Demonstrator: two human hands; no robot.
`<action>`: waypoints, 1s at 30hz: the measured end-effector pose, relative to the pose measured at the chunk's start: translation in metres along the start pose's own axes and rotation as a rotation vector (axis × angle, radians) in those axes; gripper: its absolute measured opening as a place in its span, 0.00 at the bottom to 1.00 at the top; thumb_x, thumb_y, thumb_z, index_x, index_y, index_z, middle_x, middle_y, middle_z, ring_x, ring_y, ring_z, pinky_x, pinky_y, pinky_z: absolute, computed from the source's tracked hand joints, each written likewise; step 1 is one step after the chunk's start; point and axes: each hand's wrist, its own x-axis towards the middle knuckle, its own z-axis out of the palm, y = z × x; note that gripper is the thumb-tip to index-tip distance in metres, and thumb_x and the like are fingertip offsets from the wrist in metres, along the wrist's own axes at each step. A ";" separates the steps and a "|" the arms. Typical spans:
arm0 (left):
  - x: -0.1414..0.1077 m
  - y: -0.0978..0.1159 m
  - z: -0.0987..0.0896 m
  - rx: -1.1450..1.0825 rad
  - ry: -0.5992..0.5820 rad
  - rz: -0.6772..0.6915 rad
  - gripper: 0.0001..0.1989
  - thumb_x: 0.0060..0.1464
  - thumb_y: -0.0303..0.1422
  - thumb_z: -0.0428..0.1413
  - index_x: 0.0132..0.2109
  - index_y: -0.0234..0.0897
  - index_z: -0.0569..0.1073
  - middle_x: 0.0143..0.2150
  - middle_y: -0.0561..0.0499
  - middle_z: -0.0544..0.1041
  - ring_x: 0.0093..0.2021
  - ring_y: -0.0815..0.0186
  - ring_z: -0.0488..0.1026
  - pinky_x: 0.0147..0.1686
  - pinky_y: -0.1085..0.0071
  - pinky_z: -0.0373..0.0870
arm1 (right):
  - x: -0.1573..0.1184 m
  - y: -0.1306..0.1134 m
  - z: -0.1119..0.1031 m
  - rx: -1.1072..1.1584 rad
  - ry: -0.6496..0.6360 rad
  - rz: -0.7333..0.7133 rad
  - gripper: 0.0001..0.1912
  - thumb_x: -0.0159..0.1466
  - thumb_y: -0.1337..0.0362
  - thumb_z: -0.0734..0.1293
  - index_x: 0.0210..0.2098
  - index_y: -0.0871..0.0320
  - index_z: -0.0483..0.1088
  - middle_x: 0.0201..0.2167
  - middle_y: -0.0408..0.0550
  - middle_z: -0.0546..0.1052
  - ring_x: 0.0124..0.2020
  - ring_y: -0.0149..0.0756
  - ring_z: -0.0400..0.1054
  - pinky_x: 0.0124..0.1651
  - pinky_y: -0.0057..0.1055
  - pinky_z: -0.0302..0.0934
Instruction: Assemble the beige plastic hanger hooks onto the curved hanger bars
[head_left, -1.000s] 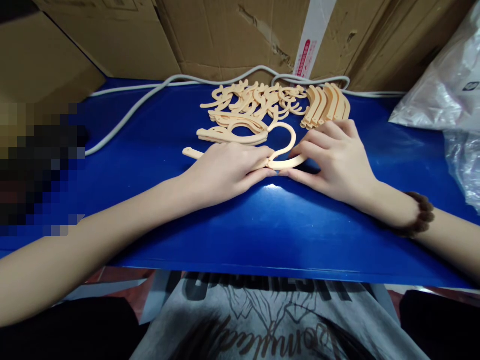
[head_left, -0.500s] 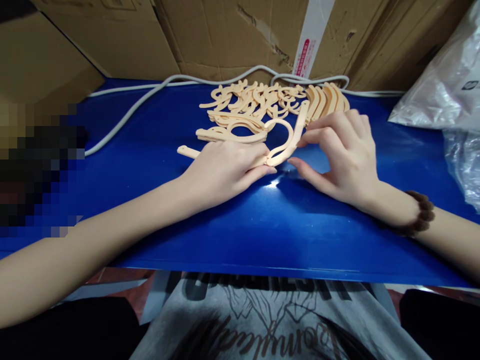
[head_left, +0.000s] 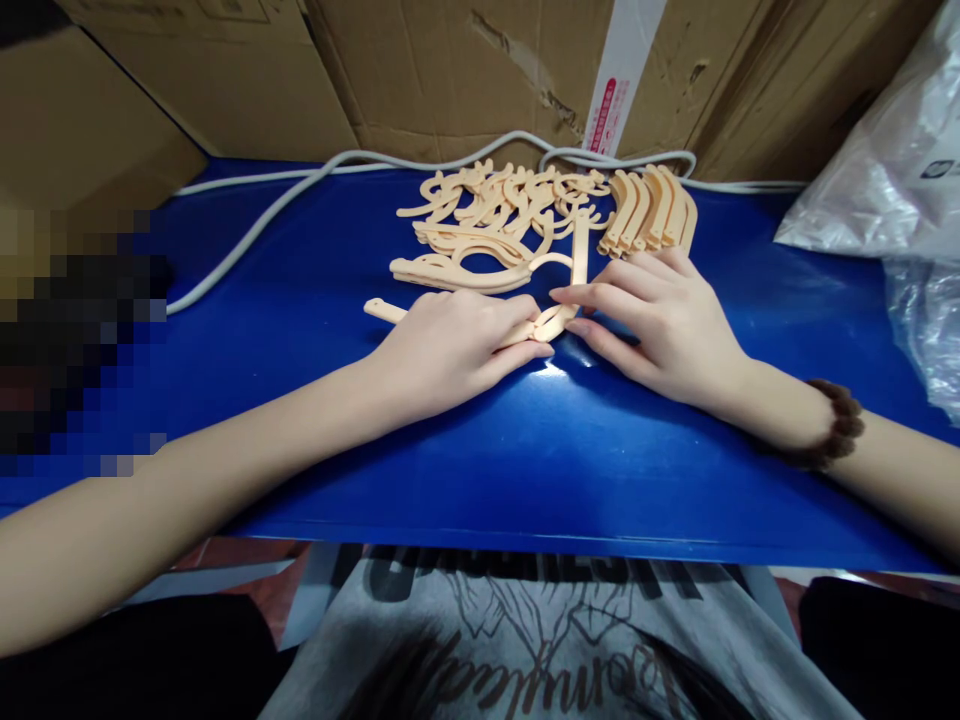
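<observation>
A beige folding clothes hanger [head_left: 580,255] is between my two hands, low over the blue table. My left hand [head_left: 454,345] is closed around its left arm, whose tip sticks out past the knuckles. With thumb and fingers, my right hand [head_left: 667,325] pinches the other arm, which stands up steeply from the joint. Part of the hanger's rounded hook shows behind that arm; my left fingers hide much of the middle. Just beyond my left hand lie stacked folded hangers [head_left: 457,275].
Behind the stack is a jumbled pile of beige hook pieces [head_left: 499,200]. Curved arm pieces [head_left: 651,215] lie in a row to its right. A white cable [head_left: 262,235] runs along the cardboard boxes [head_left: 450,80]. Clear plastic bags [head_left: 877,170] sit at the right.
My right hand has moved slightly left, closing its fingers on the right arm of the hanger. That arm has swung left and now stands more upright. My left hand keeps its hold.
</observation>
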 end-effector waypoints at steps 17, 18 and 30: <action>-0.004 0.002 0.001 -0.094 0.057 0.116 0.11 0.70 0.41 0.57 0.47 0.40 0.79 0.37 0.52 0.81 0.37 0.63 0.77 0.30 0.71 0.58 | 0.001 0.009 0.009 0.145 -0.005 0.181 0.12 0.74 0.57 0.58 0.42 0.55 0.69 0.38 0.53 0.74 0.41 0.48 0.69 0.46 0.44 0.63; -0.004 0.002 0.002 -0.089 0.067 0.139 0.11 0.70 0.41 0.56 0.46 0.39 0.79 0.36 0.52 0.81 0.38 0.63 0.77 0.30 0.70 0.59 | 0.001 0.009 0.009 0.152 -0.014 0.159 0.11 0.74 0.59 0.58 0.41 0.55 0.69 0.38 0.52 0.73 0.41 0.47 0.69 0.46 0.44 0.63; -0.002 -0.004 0.005 -0.160 0.088 0.282 0.06 0.68 0.33 0.57 0.42 0.36 0.76 0.43 0.49 0.78 0.44 0.59 0.75 0.39 0.67 0.67 | 0.000 0.007 0.006 0.229 -0.051 0.002 0.12 0.73 0.66 0.57 0.46 0.58 0.71 0.43 0.54 0.75 0.43 0.46 0.69 0.46 0.42 0.65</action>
